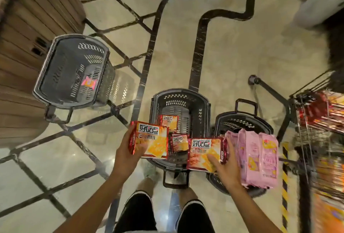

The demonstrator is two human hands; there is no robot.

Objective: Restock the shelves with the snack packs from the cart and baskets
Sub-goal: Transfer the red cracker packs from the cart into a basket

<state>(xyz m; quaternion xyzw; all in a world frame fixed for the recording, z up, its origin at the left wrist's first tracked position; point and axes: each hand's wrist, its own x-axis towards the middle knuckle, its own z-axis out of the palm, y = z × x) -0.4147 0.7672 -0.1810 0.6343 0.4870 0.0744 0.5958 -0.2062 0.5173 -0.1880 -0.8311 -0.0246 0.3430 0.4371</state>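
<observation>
The left hand (128,155) gripped a red-and-yellow snack pack (151,140) by its left edge, thumb curled over the front and fingers hidden behind it, holding it above the near-left rim of the middle basket (203,113). The right hand (226,167) held a second red-and-yellow pack (203,153), thumb pressed across its front and fingers wrapped round its right end — that same hand also seemed to carry a bundle of pink packs (258,160) against its outer side, though how the fingers lay on them could not be made out. Both held packs hung over the floor just in front of the person's knees. Inside the middle basket lay two smaller packs of the same brand, one (169,122) farther in and one (179,142) nearer, between the two hands. A third basket (242,121) stood just to the right of the middle one, mostly covered by the pink bundle. Well apart to the left, beside a wooden counter (28,37), stood another dark basket (72,69) with a single small pink-and-orange pack (88,82) on its bottom. At the right edge a wire cart (316,121) held red and orange packs — blurred, so their print was unreadable.
</observation>
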